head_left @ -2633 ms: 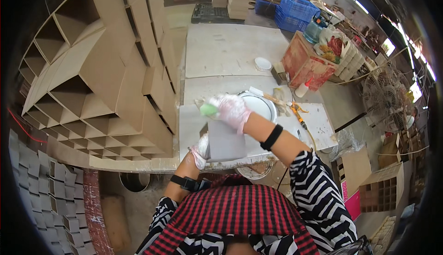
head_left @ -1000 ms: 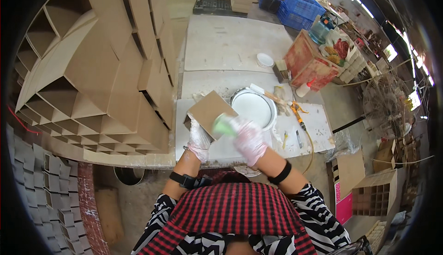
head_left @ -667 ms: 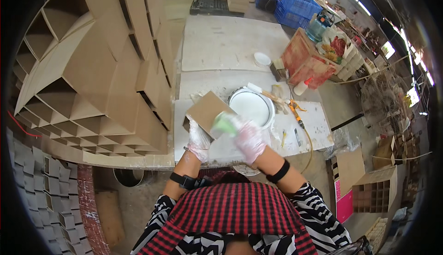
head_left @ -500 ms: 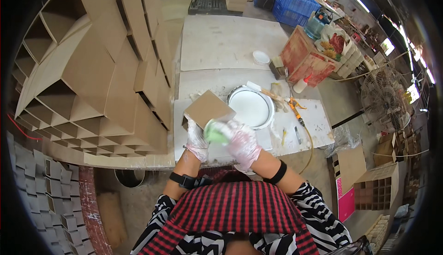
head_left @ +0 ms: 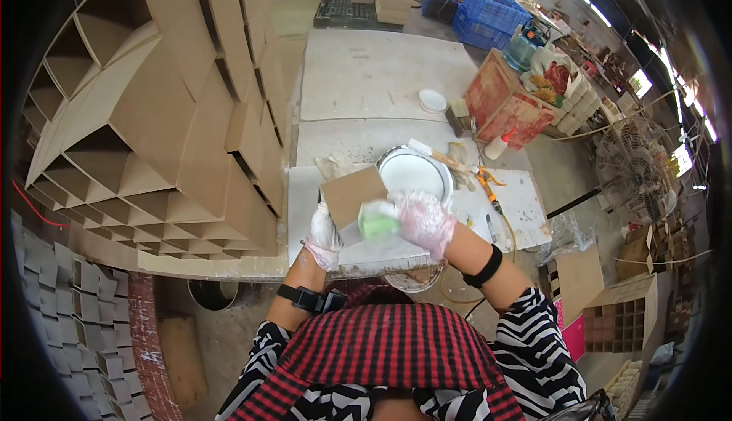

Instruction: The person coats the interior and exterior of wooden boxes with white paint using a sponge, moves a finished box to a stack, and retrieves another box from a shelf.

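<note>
A brown cardboard box (head_left: 354,194) is tilted over the near part of the white-topped table. My left hand (head_left: 323,238), in a white-smeared glove, is closed on the box's left side; some fingers are hidden behind it. My right hand (head_left: 425,221), gloved and coated in white, is closed on a light-green pad (head_left: 377,223), blurred by motion. The pad is beside the box's lower right edge; whether they touch I cannot tell. Just beyond my right hand stands a round tub (head_left: 450,185) of white liquid. A flat brush (head_left: 438,154) rests across its far rim.
Tall stacks of open cardboard boxes (head_left: 168,131) line the left. Right of the tub lie an orange-yellow air gun (head_left: 488,181) with a hose and a cutter knife (head_left: 490,228). Farther back are a red-tipped bottle (head_left: 497,147), a white bowl (head_left: 432,101) and a wooden crate (head_left: 496,89).
My right hand and the green pad have moved right, partly in front of the tub. The box has shifted slightly right and tilted more; my left hand still holds it.
</note>
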A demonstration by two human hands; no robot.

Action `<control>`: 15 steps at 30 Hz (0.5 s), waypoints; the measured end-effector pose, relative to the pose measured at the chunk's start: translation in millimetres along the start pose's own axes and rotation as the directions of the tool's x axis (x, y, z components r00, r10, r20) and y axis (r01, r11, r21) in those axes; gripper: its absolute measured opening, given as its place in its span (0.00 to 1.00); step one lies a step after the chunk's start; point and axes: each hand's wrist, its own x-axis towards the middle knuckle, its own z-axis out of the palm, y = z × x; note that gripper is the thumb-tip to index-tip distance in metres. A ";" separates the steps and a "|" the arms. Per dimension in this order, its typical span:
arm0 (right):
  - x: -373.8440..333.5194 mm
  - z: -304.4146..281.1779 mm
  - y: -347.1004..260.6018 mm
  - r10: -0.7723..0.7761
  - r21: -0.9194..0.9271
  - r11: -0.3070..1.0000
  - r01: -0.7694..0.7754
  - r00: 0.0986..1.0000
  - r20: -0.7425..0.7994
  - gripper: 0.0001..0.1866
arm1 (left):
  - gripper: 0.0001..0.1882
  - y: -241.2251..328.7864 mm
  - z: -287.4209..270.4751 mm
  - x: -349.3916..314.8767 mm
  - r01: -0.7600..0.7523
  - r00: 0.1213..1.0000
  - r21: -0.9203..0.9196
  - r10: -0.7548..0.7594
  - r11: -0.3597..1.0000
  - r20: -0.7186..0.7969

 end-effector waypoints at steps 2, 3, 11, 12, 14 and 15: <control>17.3 7.9 19.8 0.062 0.105 0.993 -0.051 0.992 -0.107 0.19 | 0.29 -1.2 6.4 -3.3 -0.029 0.997 0.121 0.038 0.992 -0.072; 21.4 6.4 24.8 -0.020 0.041 0.999 0.026 0.990 -0.141 0.19 | 0.29 -4.2 -1.3 -0.6 -0.014 0.999 0.008 0.014 1.000 -0.042; 20.0 7.4 -22.8 -0.209 -0.075 0.974 0.214 0.975 0.068 0.22 | 0.26 -4.2 -13.6 4.2 0.022 0.965 0.122 -0.053 0.992 0.258; 33.4 5.8 -20.3 -0.133 -0.043 0.990 0.134 0.991 0.030 0.22 | 0.26 -6.9 -16.0 2.2 0.007 0.978 0.153 -0.039 0.988 0.204; 61.1 2.8 -3.9 -0.014 0.022 1.000 0.014 1.000 0.008 0.21 | 0.25 -13.9 -19.7 -0.6 0.107 0.994 0.019 -0.106 0.994 -0.027; 58.5 2.5 -0.5 -0.053 -0.048 0.997 0.053 0.998 0.015 0.20 | 0.24 -16.7 -21.6 3.2 0.145 0.980 -0.055 -0.151 0.988 -0.131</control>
